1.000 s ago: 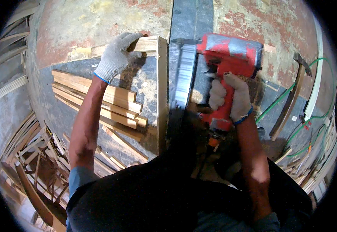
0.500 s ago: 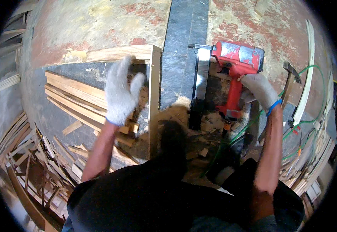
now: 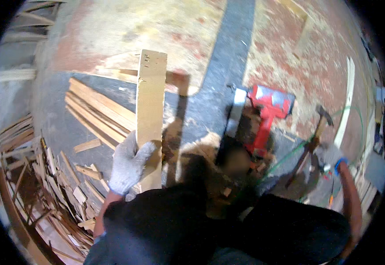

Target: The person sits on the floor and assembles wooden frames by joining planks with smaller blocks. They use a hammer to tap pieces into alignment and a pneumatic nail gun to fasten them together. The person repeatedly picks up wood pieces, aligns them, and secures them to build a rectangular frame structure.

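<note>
My left hand [image 3: 131,167], in a pale work glove, is closed around the lower part of a wooden frame [image 3: 152,95]. The frame's flat board stands up toward me, with small dark marks near its top; another strip joins it behind. My gloved right hand [image 3: 331,154], a blue band at its wrist, is at the right beside a claw hammer [image 3: 320,130]. Motion blurs its fingers, so I cannot make out whether it touches the handle. Between my hands a red and silver nail gun [image 3: 266,112] lies on the floor with its black-and-silver magazine to the left.
Several wood strips [image 3: 99,110] lie left of the frame. Scrap wood [image 3: 64,190] is heaped at the lower left beside a wall. A green hose [image 3: 289,154] runs across the right side, near a long pale strip [image 3: 346,104]. Sawdust and offcuts cover the floor near my legs.
My right hand has let go of the nail gun, now lying on the floor, and moved right toward the hammer. My left hand has closed on the frame, which is now lifted and tilted.
</note>
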{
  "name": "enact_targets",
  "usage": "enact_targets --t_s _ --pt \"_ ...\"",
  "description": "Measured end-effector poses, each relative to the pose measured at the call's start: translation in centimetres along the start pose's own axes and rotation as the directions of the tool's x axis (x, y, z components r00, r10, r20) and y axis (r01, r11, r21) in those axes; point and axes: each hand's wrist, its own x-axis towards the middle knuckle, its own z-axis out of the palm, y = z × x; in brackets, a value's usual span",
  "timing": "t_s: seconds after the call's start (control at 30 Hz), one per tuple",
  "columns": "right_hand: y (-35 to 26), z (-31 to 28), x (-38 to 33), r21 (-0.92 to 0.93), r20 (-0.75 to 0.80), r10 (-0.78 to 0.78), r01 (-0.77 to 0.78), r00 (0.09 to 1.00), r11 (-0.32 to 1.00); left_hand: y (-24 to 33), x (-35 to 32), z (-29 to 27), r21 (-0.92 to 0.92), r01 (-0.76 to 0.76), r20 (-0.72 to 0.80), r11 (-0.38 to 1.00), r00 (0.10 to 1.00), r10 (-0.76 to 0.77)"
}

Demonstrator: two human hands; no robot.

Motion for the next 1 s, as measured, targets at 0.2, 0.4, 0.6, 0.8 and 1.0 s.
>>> enact_targets --t_s 0.2,0.4,0.6,0.8,1.0 --pt "2.0 12.4 4.8 0.288 -0.41 0.291 -0.18 0.864 0.941 8.7 -3.5 -5.9 0.017 0.062 -0.009 0.998 0.998 -0.062" --pt "4.9 18.3 10.5 0.652 -0.426 0.423 -0.054 0.8 0.757 9.4 -2.2 -7.1 -0.165 -0.026 0.111 0.986 0.993 0.045" --pt "4.6 17.1 9.0 0.98 -0.193 0.228 0.199 0.954 -0.004 8.3 6.7 -7.9 0.142 -0.198 0.206 0.97 0.964 0.167" --pt "5.5 14.4 4.3 0.961 -0.248 0.375 0.179 0.893 0.209 12.4 7.3 -4.1 -0.122 -0.092 0.123 0.988 0.987 0.107" --pt "0.1 8.1 0.6 0.684 -0.647 0.244 0.409 0.722 0.604 10.4 10.1 -5.6 -0.169 -0.202 0.095 0.965 0.971 0.22"
